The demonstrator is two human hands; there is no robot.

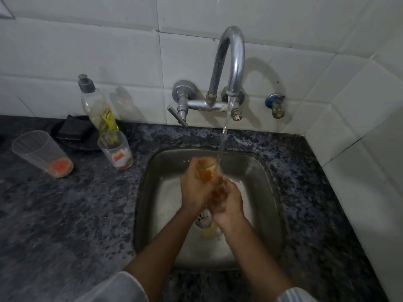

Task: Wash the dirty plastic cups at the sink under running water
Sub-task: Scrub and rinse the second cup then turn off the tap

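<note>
We find one cup held over the sink at centre frame, its mouth tipped up toward the stream falling from the tap. The water strikes at or just beside its rim; blur prevents a firmer reading. The left hand wraps the upper wall, fingers curled round it. The right hand grips the lower part and base, fingers closed on it. Orange-brown residue shows through the clear wall.

Two more cups stand on the counter at left of frame. The far cup holds orange dregs at its bottom. The near cup shows orange and white residue low down. Both are upright and apart from each other. A soap bottle stands just behind the near cup, and a dark sponge lies beside it.

We judge the cups light, thin-walled and somewhat flexible. A hard squeeze would likely bow the wall. Wet, and possibly greasy with residue, the plastic should be slippery, so a one-handed pinch at the rim looks unreliable. The sounder hold, in our assessment, is round the mid-wall with the whole hand, the other hand supporting the base. Breakage risk appears low; a drop into the sink would probably only splash. An empty cup on the counter may tip easily if knocked.
</note>
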